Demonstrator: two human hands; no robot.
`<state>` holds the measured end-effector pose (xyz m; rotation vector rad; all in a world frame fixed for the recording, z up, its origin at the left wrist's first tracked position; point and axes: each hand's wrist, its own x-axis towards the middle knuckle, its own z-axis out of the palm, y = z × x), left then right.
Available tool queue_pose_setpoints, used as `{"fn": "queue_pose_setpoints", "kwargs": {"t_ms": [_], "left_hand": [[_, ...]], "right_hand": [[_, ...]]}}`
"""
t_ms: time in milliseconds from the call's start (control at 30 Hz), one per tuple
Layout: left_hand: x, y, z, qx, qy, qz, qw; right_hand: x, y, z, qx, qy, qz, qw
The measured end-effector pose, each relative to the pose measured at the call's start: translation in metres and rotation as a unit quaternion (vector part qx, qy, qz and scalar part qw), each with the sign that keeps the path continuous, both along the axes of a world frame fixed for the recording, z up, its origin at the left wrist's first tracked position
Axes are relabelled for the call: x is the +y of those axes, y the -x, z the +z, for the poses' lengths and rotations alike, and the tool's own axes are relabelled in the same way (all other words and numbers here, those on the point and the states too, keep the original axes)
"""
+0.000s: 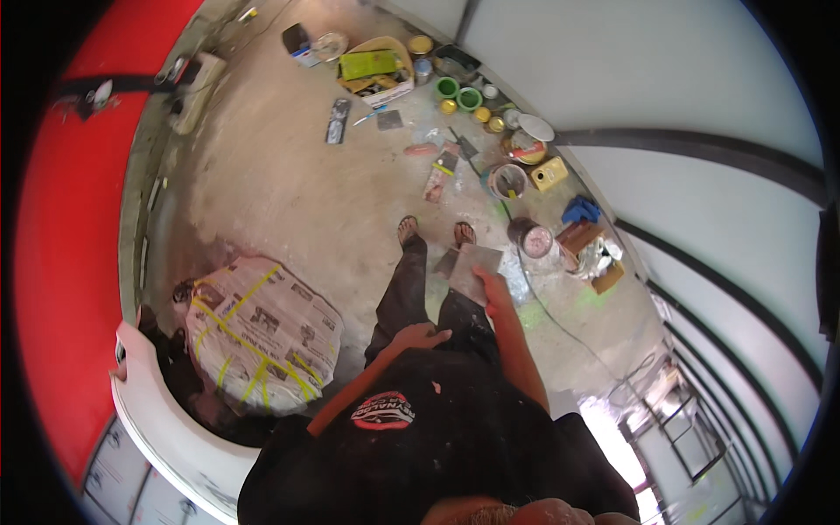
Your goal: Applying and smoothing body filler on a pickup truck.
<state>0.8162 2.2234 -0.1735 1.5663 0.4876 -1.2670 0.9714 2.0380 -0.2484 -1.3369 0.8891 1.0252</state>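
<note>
My right hand point(494, 293) grips a flat, square grey sheet point(472, 267) by its near edge, out in front of my right thigh. My left hand point(416, 337) is at the front of my dark trousers point(394, 302), its fingers curled and partly hidden, so I cannot make out what, if anything, they hold. My sandalled feet point(409, 229) stand on the dusty floor point(262, 192). Just ahead of them lies a long pink-smeared board point(437, 179) with a yellow-green strip. A bucket of pinkish material point(535, 239) stands right of my feet.
A newspaper-covered round object point(254, 332) with yellow tape lies at left beside a white curved panel point(175, 437) and red surface point(61, 236). Tins point(470, 98), boxes point(376, 87) and containers point(549, 173) line the grey wall point(665, 87). A cable point(569, 332) trails along the right.
</note>
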Motion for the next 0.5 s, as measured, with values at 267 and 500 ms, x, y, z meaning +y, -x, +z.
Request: {"fn": "queue_pose_setpoints", "kwargs": {"t_ms": [267, 500], "left_hand": [[0.020, 0.009, -0.010, 0.008, -0.003, -0.023, 1.000], [0.005, -0.061, 0.020, 0.020, 0.008, -0.127, 0.992]], "right_hand": [[0.051, 0.018, -0.002, -0.009, -0.061, -0.045, 0.997], [0.011, 0.000, -0.020, -0.018, -0.069, -0.115, 0.991]]}}
